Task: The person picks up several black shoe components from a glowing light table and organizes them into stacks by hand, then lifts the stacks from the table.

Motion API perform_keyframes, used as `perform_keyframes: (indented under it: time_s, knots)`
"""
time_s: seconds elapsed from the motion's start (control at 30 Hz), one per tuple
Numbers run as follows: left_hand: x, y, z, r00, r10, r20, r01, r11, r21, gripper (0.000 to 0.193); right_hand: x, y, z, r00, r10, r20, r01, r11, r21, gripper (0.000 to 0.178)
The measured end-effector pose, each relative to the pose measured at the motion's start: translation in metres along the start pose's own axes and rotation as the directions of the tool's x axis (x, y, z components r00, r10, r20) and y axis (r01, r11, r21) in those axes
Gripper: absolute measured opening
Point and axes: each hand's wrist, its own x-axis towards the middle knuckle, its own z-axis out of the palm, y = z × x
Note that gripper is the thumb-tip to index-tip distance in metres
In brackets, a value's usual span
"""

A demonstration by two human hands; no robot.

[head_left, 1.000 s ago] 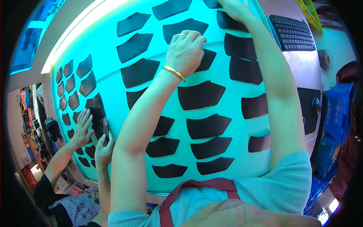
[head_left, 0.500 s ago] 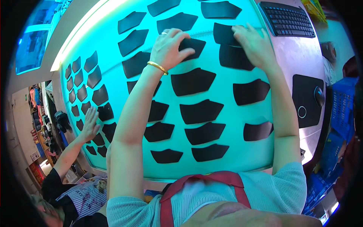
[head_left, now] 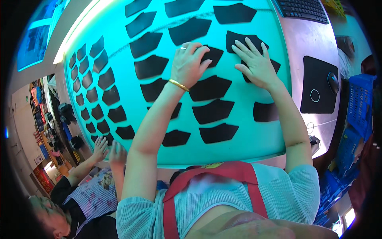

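Rows of dark, angular flat panels (head_left: 215, 111), of a material I cannot make out, lie on a broad turquoise-lit surface (head_left: 246, 145). My left hand (head_left: 190, 65), with a ring and a gold bangle, rests over a dark panel (head_left: 213, 55) in the middle column, fingers bent and thumb apart. Its fingers cover the panel's left part. Over the right column my right hand (head_left: 256, 65) lies flat with fingers spread. Its fingertips touch one panel (head_left: 238, 38), and the palm partly hides another (head_left: 275, 65) beneath it. Neither hand grasps anything.
At the left, a co-worker's two hands (head_left: 101, 149) are by smaller dark panels (head_left: 92, 95). A black keyboard (head_left: 304, 10) and a mouse (head_left: 333, 82) on a dark mat (head_left: 316, 93) stand on the right ledge. Blue crates (head_left: 360, 105) lie beyond it.
The view has shifted, so table and ledge sit higher in the picture. Both my hands have come nearer to me over the panels. The co-worker's hands have drawn back toward the near edge.
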Motion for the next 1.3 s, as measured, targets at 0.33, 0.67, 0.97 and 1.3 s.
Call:
perform_keyframes:
  time_s: [0.33,0.67,0.97,1.3]
  knots:
    - [-0.072,0.02,-0.003,0.974,-0.136,-0.181,0.143,0.989,0.027,0.017,-0.089,0.003,-0.015,0.988,0.155,-0.017,-0.156,0.984,-0.088,0.062]
    - [-0.182,0.146,0.0,0.997,-0.016,-0.078,0.006,0.992,-0.126,0.032,-0.17,-0.052,-0.014,0.942,0.28,-0.186,-0.302,0.948,-0.099,0.062]
    - [-0.172,0.127,0.019,0.945,-0.3,0.132,0.304,0.953,-0.015,0.042,-0.22,-0.061,0.032,0.968,0.238,-0.086,-0.249,0.956,-0.157,0.07]
    - [-0.223,0.187,0.017,0.968,-0.24,0.068,0.237,0.97,0.045,0.044,-0.243,-0.096,0.033,0.97,0.221,-0.1,-0.236,0.957,-0.17,0.07]
